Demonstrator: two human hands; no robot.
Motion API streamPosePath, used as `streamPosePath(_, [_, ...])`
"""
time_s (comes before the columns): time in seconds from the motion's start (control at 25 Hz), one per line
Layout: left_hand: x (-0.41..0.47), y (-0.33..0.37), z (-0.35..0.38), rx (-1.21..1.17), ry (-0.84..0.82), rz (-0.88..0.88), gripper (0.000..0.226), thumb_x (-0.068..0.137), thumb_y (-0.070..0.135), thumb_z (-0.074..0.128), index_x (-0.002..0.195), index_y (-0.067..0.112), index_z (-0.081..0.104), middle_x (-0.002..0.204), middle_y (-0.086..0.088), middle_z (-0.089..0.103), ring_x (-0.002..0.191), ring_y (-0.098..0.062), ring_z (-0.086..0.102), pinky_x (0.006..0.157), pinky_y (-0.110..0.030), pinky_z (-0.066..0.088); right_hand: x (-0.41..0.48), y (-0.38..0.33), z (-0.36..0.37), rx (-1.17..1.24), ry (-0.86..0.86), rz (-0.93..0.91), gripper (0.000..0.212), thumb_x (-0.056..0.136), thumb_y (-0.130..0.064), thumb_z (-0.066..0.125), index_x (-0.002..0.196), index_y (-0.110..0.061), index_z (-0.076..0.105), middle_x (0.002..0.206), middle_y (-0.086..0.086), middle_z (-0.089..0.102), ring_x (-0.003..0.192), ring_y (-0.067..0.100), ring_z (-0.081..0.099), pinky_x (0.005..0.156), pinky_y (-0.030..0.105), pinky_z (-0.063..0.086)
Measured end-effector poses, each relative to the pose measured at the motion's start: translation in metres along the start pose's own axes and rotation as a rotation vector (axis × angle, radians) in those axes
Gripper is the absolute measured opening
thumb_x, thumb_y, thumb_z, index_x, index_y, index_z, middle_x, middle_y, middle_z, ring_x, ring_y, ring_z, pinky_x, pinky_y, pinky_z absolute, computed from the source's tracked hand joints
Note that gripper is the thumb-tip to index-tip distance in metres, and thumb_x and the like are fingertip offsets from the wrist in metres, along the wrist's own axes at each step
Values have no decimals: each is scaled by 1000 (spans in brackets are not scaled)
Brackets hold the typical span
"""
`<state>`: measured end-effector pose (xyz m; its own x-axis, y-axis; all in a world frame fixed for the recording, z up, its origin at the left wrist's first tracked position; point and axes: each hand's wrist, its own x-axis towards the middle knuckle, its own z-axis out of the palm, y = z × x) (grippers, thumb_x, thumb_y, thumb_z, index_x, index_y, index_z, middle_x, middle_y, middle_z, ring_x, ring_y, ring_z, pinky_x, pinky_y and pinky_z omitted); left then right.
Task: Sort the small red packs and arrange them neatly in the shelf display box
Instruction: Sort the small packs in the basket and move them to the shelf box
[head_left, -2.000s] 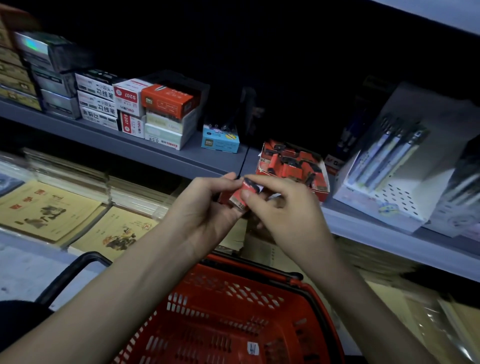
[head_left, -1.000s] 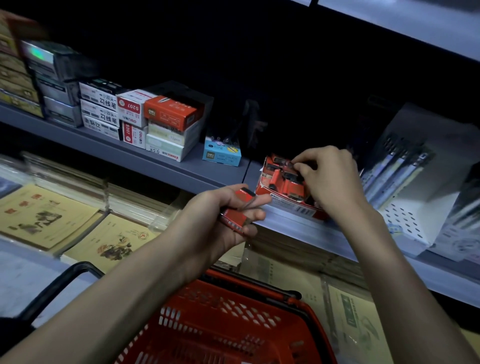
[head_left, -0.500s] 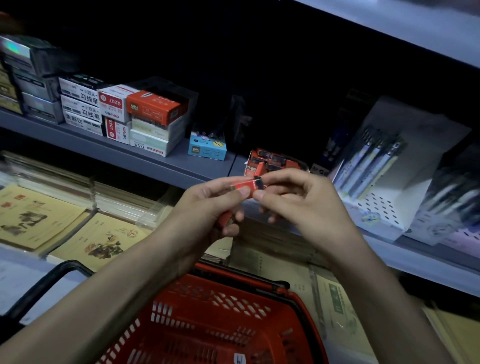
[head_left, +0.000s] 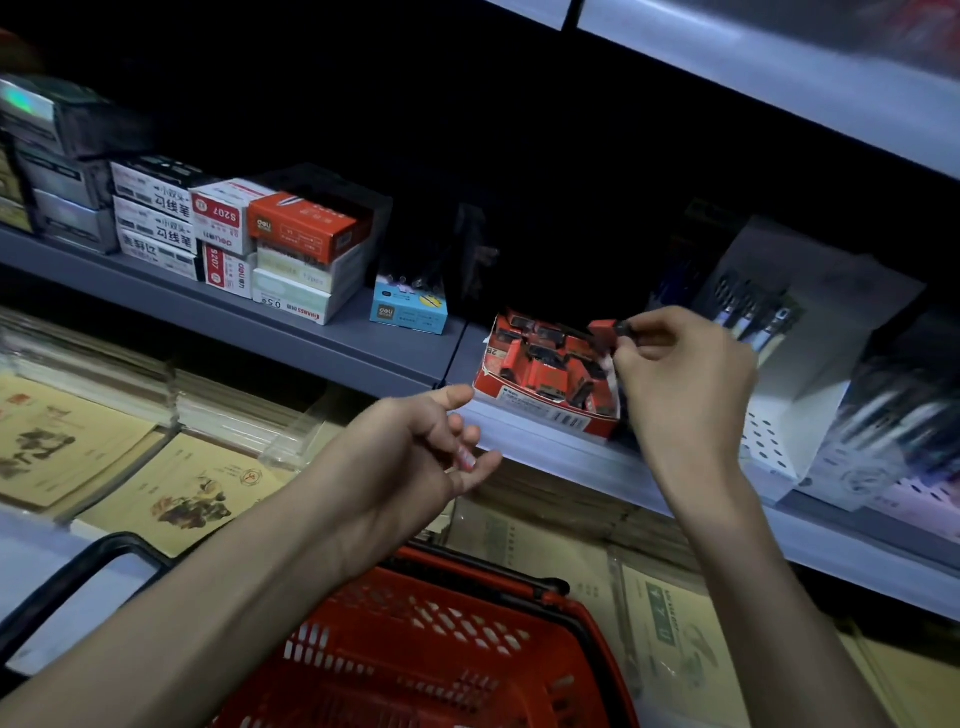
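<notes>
A right hand (head_left: 685, 384) pinches one small red pack (head_left: 602, 328) between thumb and fingertips, above the back right corner of the red display box (head_left: 540, 410). The box sits at the front edge of the grey shelf (head_left: 311, 338), with more packs jumbled inside. The left hand (head_left: 410, 452) hangs just below the shelf edge, its fingers loosely curled round a second red pack (head_left: 466, 459) that is mostly hidden. The box's side reads "2B". Stacked boxes (head_left: 228, 218) further left read "S207" and "deli". The pen packs (head_left: 753, 312) at right are blurred. A red basket (head_left: 441, 649) is cut off by the picture's lower edge.
</notes>
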<state>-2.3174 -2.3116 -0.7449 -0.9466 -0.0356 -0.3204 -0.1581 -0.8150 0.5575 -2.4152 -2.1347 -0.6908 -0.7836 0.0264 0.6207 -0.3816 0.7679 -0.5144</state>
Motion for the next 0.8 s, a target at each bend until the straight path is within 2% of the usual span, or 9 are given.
streamPosePath(0.08, [1,0,1,18,-3,21,40,91,-21,32,112,-5,62,86,-15,55,92,-25,63,80,-49,62,8,2,8,-158,3,-59,18,91,-18,72,108,-21,78,90,1,78,87,21,73,81,34,59])
streamPosePath(0.16, [-1,2,-1,14,-29,61,33,96,-19,43,121,-7,61,103,-25,60,107,-33,71,83,-50,64,15,4,14,-254,-9,-79,18,92,-17,72,109,-20,78,94,7,78,91,31,72,79,38,58])
streamPosePath(0.28, [-2,5,-6,59,-53,145,36,93,-7,63,129,-5,59,103,-23,74,105,-35,76,83,-44,64,19,9,19,-303,-86,-87,17,91,-15,72,107,-19,79,96,9,78,93,35,71,76,36,55])
streamPosePath(0.36, [-3,7,-7,171,-56,186,37,91,3,69,127,-3,64,110,-21,77,105,-28,76,86,-38,63,19,14,22,-342,-165,-91,21,92,-9,67,106,-18,80,99,11,77,94,35,70,75,34,52])
streamPosePath(0.44, [-5,7,-7,280,-32,225,34,87,11,73,121,4,71,104,-12,80,98,-17,78,87,-32,63,17,15,20,-355,-184,-104,28,94,-4,60,108,-18,80,103,11,77,95,34,70,76,34,52])
streamPosePath(0.52, [-5,5,-8,360,1,253,29,85,18,76,113,14,77,80,5,78,78,-3,73,83,-26,58,13,9,12,-274,-150,-100,26,95,-9,59,109,-18,79,106,6,77,97,26,70,80,31,53])
streamPosePath(0.6, [-5,4,-8,387,2,266,29,84,20,77,112,16,79,65,14,68,60,3,61,75,-23,47,-2,-4,2,-89,-178,-65,19,96,-19,63,102,-24,80,98,-8,77,88,9,70,75,23,50])
streamPosePath(0.68, [-4,5,-9,355,-15,282,30,82,20,77,112,17,79,72,10,72,59,1,61,70,-21,47,-22,-23,-6,198,-344,29,13,95,-27,67,90,-27,79,81,-14,75,72,2,70,61,15,48])
streamPosePath(0.8, [-4,4,-9,306,-27,290,29,82,18,77,112,17,77,100,-6,80,79,-7,74,70,-18,58,-43,-44,-10,511,-627,174,9,94,-25,72,95,-17,77,81,4,76,67,17,75,47,28,53])
